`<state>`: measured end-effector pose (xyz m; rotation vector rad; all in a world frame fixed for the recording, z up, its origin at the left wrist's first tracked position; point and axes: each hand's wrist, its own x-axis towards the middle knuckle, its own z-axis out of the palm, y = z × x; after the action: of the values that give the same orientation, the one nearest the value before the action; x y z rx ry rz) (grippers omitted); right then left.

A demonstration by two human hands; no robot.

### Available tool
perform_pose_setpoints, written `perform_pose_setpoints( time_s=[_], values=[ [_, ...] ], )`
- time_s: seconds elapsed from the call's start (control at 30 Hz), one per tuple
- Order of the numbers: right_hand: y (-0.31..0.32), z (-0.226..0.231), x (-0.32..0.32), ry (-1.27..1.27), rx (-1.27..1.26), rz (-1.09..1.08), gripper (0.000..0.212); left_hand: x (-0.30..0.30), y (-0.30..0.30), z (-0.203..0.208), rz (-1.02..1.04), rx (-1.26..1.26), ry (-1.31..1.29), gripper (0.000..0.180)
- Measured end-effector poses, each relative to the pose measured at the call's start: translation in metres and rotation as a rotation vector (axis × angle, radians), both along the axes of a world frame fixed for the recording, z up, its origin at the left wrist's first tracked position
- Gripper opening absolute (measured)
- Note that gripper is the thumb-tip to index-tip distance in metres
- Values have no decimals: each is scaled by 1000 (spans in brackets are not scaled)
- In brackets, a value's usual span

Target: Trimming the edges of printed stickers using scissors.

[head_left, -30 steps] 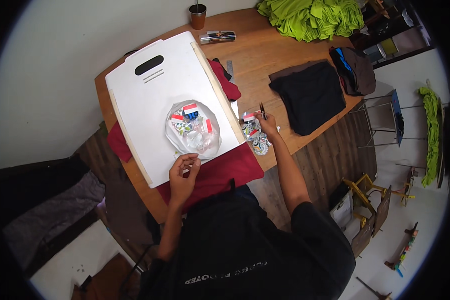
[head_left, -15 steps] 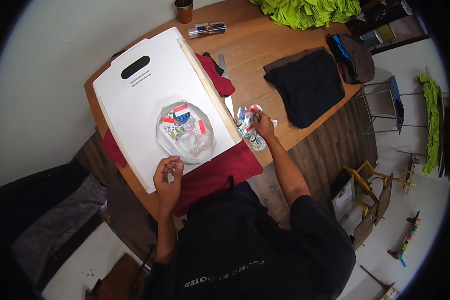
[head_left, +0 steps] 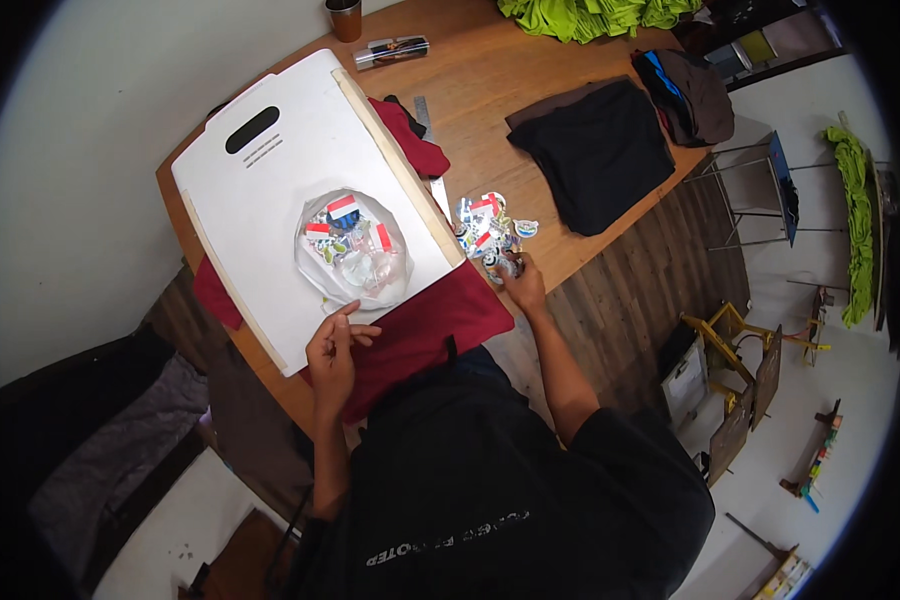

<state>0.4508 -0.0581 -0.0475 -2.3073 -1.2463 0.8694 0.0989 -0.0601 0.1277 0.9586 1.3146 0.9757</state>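
A clear plastic bag point(head_left: 303, 268) with its mouth spread wide sits on a white board point(head_left: 240, 215) with an oval slot. Inside it lie several stickers, among them a red-and-white one point(head_left: 342, 207). My left hand point(head_left: 333, 350) is just below the bag's near rim, fingers apart and holding nothing. To the right of the board, a loose pile of colourful stickers point(head_left: 483, 212) lies on the wooden table. My right hand point(head_left: 525, 285) is at the pile's near end, fingertips closed on a round sticker point(head_left: 498, 262), which they partly cover.
Dark red cloth point(head_left: 430, 335) sticks out from under the board. A metal ruler point(head_left: 425, 118) lies on the table point(head_left: 470, 80). Folded black cloth point(head_left: 610, 155) is at the right, lime-green fabric point(head_left: 595, 15) at the far edge, and a brown cup point(head_left: 344, 20) at the far left.
My right hand has moved toward me, from the middle of the sticker pile to its near end. The left hand's fingers have spread. The whole view has shifted slightly.
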Motion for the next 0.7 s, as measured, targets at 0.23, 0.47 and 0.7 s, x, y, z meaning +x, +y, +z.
perform_pose_setpoints(
  time_s=[0.23,0.47,0.7],
  values=[
    [-9,-21,-18,-101,105,142,46,11,-2,-1,-93,110,88,22],
    [3,-9,-21,-129,128,-34,39,4,-11,-9,-77,107,114,21],
    [35,1,14,-44,6,-289,50,-2,-15,-11,-69,109,154,21]
  ],
)
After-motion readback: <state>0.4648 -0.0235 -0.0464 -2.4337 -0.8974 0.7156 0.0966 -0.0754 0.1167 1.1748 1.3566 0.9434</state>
